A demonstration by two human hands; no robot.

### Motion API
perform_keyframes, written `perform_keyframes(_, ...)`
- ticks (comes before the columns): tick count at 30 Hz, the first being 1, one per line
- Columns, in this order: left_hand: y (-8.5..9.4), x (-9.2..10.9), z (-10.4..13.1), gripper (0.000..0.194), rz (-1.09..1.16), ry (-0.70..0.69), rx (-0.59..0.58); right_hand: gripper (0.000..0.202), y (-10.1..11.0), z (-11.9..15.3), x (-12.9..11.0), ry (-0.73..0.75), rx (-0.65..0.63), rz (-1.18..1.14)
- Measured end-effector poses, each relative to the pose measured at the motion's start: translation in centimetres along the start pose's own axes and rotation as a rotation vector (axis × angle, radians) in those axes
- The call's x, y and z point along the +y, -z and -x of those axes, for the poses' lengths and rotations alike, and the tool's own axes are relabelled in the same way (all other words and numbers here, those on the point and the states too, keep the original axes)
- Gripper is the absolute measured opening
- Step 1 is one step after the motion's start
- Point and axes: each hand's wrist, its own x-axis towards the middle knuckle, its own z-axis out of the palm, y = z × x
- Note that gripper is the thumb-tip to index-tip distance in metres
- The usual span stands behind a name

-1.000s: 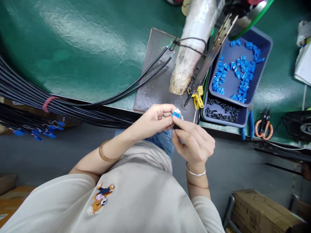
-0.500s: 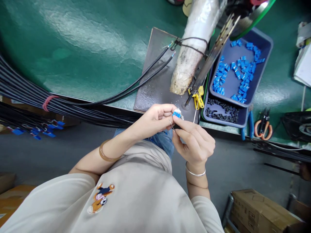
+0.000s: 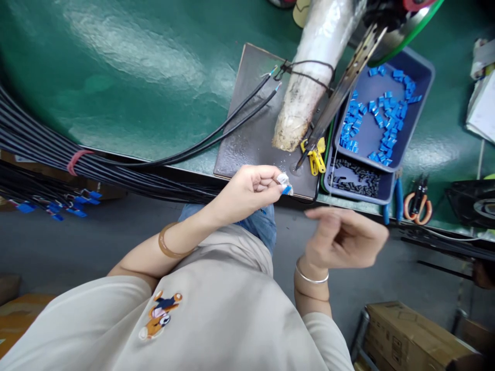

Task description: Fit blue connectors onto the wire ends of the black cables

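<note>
My left hand [image 3: 257, 193] is closed on a small blue connector [image 3: 286, 190], whose end sticks out past the thumb; a bit of crumpled white material [image 3: 283, 179] shows at the same fingertips. Off to the right, my right hand [image 3: 344, 237] is curled and blurred, apart from the left, and whatever it may hold cannot be made out. Beyond the hands lies a dark board [image 3: 255, 123], on which two black cables [image 3: 247, 105] rest with stripped ends. A soldering iron [image 3: 320, 123] points down at the board beside a wrapped white tube [image 3: 305, 77].
Blue connectors fill parts of a grey bin [image 3: 419, 108], with small black parts in a bin [image 3: 382, 193] below it. Yellow clips [image 3: 317, 157], blue-handled pliers [image 3: 398, 198] and orange-handled cutters [image 3: 417, 203] lie near the edge. A black cable bundle [image 3: 38, 131] hangs at left.
My right hand has moved away from my left hand, to the right and slightly down. The blue connector has shifted a little lower at my left fingertips.
</note>
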Motion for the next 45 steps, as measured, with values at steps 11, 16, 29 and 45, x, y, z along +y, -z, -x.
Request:
perform_keyframes(11, -0.5, -0.4, -0.2, 0.011, -0.249, -0.156, 0.123, 0.010, -1.6, -1.1, -0.2, -0.181, -0.067, -0.040)
perform_keyframes(16, -0.6, -0.2, -0.6, 0.016, -0.178, -0.112, 0.149, 0.015, -2.2, -1.0, 0.5, -0.297, -0.084, -0.113)
perform_keyframes(29, -0.8, 0.4, -1.7, 0.020, -0.041, -0.141, 0.243, 0.021, -3.6, -2.1, 1.5, -0.369, -0.043, -0.211)
perform_keyframes(45, -1.0, 1.1, -1.5, 0.026, -0.060, -0.172, 0.293, 0.017, -3.8, -2.2, 1.2, -0.274, 0.025, -0.204)
